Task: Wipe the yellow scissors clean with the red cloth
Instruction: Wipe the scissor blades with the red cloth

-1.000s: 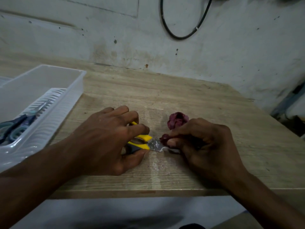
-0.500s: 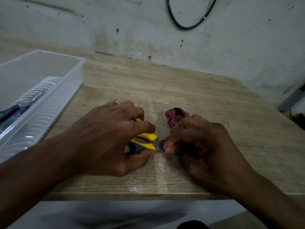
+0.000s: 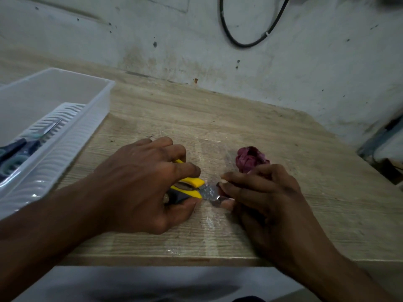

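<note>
Yellow scissors (image 3: 192, 186) gripped by left hand (image 3: 139, 184) | right hand (image 3: 261, 192) pinches blades, red cloth (image 3: 248, 159)

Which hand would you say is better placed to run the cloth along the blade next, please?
The right hand: it already grips the red cloth with its fingertips at the blade. The left hand is busy clamping the handles of the scissors steady.
</note>
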A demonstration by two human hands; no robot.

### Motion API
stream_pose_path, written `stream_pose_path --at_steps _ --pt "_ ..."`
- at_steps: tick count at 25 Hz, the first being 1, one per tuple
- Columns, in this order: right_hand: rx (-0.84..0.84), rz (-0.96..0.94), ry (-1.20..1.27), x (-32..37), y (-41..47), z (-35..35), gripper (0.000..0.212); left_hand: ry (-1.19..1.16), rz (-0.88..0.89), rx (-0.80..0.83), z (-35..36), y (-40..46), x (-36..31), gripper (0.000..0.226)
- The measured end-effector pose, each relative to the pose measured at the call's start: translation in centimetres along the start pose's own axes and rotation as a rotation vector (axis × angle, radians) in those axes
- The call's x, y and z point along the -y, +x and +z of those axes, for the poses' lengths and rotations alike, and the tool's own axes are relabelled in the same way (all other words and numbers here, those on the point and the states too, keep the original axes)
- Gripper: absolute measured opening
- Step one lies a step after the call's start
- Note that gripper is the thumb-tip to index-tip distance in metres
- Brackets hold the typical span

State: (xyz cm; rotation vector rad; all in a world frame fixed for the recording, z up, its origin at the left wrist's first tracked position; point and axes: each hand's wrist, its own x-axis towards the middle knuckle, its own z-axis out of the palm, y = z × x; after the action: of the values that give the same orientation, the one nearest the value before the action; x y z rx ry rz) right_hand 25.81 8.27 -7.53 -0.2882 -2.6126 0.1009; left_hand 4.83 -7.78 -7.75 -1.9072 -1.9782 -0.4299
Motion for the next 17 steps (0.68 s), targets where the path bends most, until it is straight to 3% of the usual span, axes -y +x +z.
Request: stream_pose_path --at_steps 8,17 --pt "0.294 0.075 -0.244 1.2 -1.2 -1.1 0.071 -0.002 -0.005 -0.010 0.1 0.0 0.1 0.047" --pt "0.399 0.133 -0.167 1.9 -0.9 -1.8 0.068 -0.015 -0.015 -0.019 0.2 0.0 0.0 0.051"
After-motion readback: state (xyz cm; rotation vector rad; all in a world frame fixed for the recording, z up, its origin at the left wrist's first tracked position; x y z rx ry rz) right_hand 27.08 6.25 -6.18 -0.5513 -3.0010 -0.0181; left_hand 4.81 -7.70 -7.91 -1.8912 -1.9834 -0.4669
